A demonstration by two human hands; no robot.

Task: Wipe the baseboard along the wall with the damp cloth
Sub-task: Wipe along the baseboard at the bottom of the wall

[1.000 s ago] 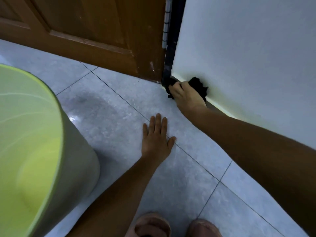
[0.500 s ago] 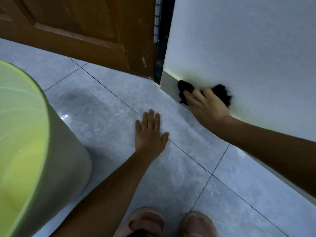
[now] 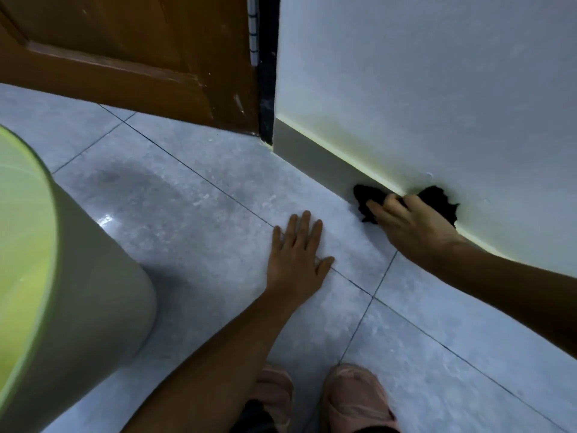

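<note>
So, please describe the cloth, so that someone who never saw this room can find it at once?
Start at the brown wooden door and follow the white wall to its right, down to the grey baseboard at the floor. There the right hand presses the cloth against the baseboard. It is the only black, crumpled thing among pale surfaces.
</note>
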